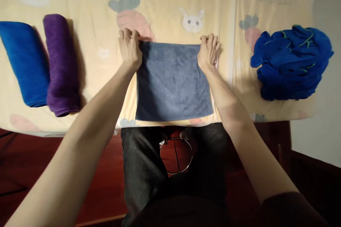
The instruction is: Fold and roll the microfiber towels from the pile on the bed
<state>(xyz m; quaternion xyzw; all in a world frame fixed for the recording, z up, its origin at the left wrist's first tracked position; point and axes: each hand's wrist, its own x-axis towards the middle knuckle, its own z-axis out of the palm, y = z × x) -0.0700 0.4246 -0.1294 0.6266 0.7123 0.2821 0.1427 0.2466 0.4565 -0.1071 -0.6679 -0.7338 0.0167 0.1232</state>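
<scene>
A grey-blue towel point(173, 81) lies flat in front of me, roughly rectangular, its near edge close to the table's front edge. At its far left corner my left hand point(130, 50) is closed with curled fingers on the cloth. My right hand point(209, 51) grips the far right corner in the same way. The far edge runs straight between both hands. Fingertips of both hands are partly hidden behind the knuckles.
On the left lie a rolled blue towel point(25, 64) and a rolled purple towel point(61, 67), side by side. A crumpled blue cloth heap point(293, 64) with green edging sits on the right. A yellow patterned cloth point(170, 10) covers the table.
</scene>
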